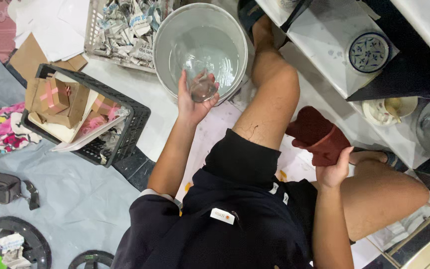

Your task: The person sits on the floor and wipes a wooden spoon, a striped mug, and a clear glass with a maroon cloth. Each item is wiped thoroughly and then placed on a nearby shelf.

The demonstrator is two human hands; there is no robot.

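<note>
the left hand point(191, 102) is curled around a clear glass point(202, 87), holding it over the rim of the bucket point(162, 35) of water, while the right hand point(335, 172) grips a dark red cloth point(317, 134) by the knee. it seems best to keep the wet glass low over the bucket and firmly held, with the cloth brought close for wiping.

Bucket point(175, 30) at 12 o'clock, between the knees' line and the far basket of paper scraps point(125, 27) at 11. Glass point(202, 87) over the bucket's near rim. Crate of boxes point(130, 129) at 9 o'clock. Cloth point(319, 137) at 3, beside the knee. Patterned dish point(369, 52) at 2, cup and saucer point(391, 109) below it.
</note>
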